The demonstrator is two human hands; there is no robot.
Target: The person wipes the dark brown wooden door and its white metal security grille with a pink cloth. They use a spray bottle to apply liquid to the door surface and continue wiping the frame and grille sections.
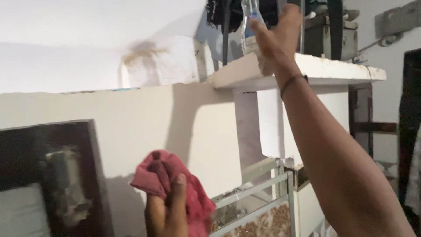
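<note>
While right hand (280, 37) fingers clasp clear plastic bottle (250, 26) at shelf (333, 70); left hand (169, 210) fingers clutching crumpled red cloth (193, 197)

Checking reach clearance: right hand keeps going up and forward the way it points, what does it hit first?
The right hand already grips the clear plastic bottle above the white shelf. Further along, likely the dark clutter behind it; depth unclear.
</note>
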